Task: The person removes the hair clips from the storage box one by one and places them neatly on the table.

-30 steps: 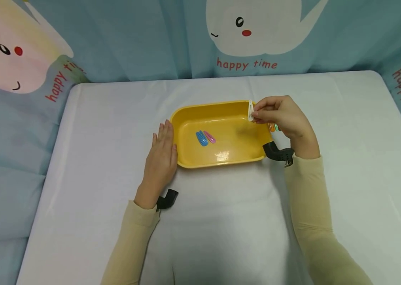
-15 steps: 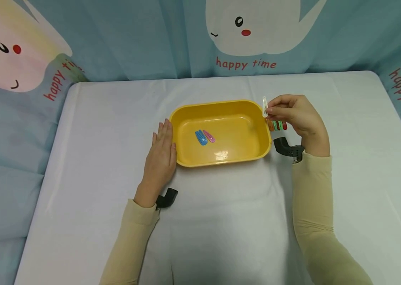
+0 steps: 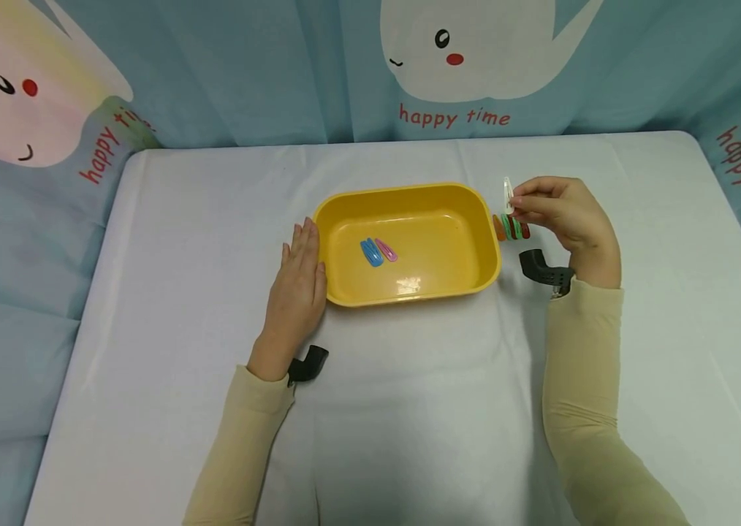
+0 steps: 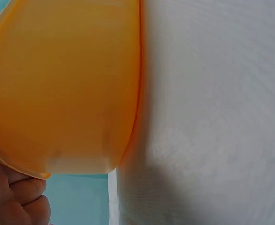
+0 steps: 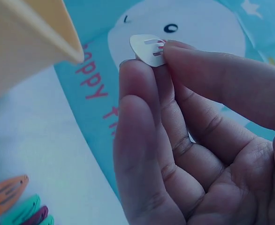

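Observation:
A white snap hair clip [image 3: 508, 196] is pinched between the thumb and fingers of my right hand [image 3: 568, 214], just right of the yellow basin [image 3: 410, 300]. The right wrist view shows the white clip [image 5: 148, 49] at the fingertips, raised above the table. My left hand [image 3: 294, 296] lies with straight fingers along the basin's left side. Inside the basin are two blue hair clips [image 3: 371, 253] and a pink one [image 3: 386, 250]. Against the basin's right outer side lies a row of clips: an orange clip [image 3: 498, 228], then green and dark red ones, partly under my right hand.
A white cloth [image 3: 410, 409] covers the table. Blue curtains [image 3: 318, 73] with whale prints stand along the back and sides. Black wrist cameras sit on both wrists, the right one [image 3: 544, 270] close to the basin's right end.
My right hand has moved right with the white clip, from over the basin's right end to outside it, above the row of clips. My left hand has stayed at the basin.

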`<action>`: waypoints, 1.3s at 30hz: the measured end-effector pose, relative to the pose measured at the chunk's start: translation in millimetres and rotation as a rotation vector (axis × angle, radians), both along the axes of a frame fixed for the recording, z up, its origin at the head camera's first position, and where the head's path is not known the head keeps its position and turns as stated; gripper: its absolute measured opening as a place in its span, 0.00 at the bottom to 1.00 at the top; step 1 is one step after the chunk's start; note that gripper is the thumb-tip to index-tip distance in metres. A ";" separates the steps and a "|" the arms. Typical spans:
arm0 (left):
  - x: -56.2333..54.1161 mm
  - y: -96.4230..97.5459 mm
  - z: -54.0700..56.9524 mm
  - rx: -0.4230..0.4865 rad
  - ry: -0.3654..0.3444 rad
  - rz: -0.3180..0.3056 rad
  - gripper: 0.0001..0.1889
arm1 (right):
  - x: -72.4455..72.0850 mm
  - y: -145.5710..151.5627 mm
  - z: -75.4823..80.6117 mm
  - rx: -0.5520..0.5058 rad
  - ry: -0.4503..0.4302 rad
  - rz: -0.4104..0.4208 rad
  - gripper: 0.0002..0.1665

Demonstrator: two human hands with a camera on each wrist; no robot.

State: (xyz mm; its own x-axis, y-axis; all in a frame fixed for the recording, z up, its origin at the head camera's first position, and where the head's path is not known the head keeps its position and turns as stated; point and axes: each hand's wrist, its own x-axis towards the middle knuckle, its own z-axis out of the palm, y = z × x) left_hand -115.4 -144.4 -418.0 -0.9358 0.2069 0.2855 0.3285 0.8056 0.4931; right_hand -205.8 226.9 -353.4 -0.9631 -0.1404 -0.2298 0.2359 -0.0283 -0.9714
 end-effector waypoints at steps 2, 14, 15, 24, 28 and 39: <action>0.0 0.0 0.4 0.001 -0.002 0.000 0.29 | -0.1 2.5 -1.0 -0.003 -0.013 -0.015 0.05; 0.3 0.4 2.5 -0.001 -0.012 0.000 0.28 | -1.4 18.8 -12.1 -0.054 -0.050 -0.061 0.07; 0.4 0.4 2.6 0.000 -0.012 0.000 0.28 | -1.5 21.0 -13.4 -0.054 -0.058 -0.069 0.07; 0.0 0.8 1.7 0.002 -0.010 0.003 0.29 | -1.3 37.2 -23.6 -0.104 -0.122 -0.131 0.05; 0.1 0.7 1.2 0.007 -0.009 0.004 0.29 | -1.3 39.9 -26.4 -0.075 -0.145 -0.141 0.06; -0.7 0.2 -0.5 0.014 0.009 -0.001 0.29 | 0.6 43.8 -30.3 0.105 -0.214 -0.141 0.12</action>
